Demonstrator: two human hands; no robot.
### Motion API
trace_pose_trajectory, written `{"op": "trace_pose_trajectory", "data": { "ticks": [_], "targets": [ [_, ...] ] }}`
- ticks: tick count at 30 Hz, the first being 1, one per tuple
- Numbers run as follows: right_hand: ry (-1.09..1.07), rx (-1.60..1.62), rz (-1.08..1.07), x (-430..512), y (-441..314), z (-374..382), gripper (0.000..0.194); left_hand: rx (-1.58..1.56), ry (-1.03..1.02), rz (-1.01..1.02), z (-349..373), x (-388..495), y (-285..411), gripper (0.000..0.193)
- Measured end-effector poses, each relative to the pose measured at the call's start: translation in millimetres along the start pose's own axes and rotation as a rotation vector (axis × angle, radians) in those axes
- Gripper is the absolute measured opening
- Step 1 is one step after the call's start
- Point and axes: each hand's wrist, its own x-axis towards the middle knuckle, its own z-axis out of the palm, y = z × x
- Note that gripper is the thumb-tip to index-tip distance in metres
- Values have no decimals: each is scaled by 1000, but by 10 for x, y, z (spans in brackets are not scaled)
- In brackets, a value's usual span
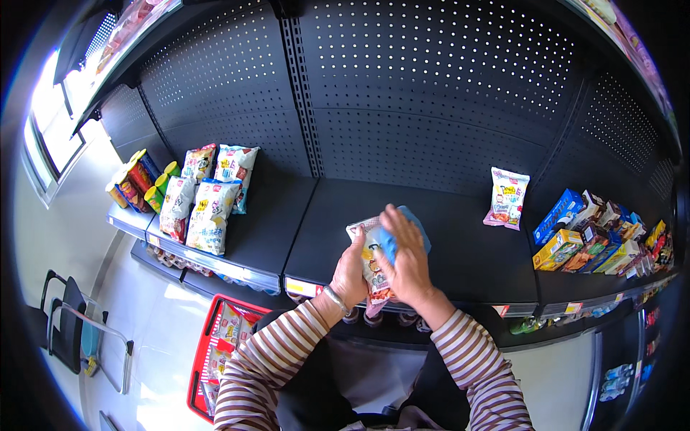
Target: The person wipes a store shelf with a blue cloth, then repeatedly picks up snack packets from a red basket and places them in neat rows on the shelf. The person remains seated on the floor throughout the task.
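Note:
My left hand [350, 275] grips the left side of a white-and-pink snack bag [373, 269], held above the front of a black metal shelf [463, 258]. Against the bag's face, my right hand [407, 258] presses a blue cloth [415, 221], part of which sticks out behind the fingers. The hand hides much of the bag's print. A similar snack bag [508, 197] stands upright farther back on the shelf to the right.
Several larger snack bags [213, 215] and canisters [141, 180] stand at the left. Boxed snacks [560, 248] fill the right end. A red shopping basket [195, 372] holding bags is on the floor at my left, near a chair [70, 318]. Perforated back panels [431, 108] rise behind.

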Motion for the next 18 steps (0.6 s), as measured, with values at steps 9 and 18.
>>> {"op": "trace_pose_trajectory", "data": {
  "ticks": [9, 18],
  "targets": [
    [-57, 409, 380, -221, 65, 128, 60, -185, -3, 95, -43, -12, 246, 72],
    [65, 564, 387, -133, -9, 33, 43, -67, 82, 220, -187, 74, 464, 65]
  ]
}}
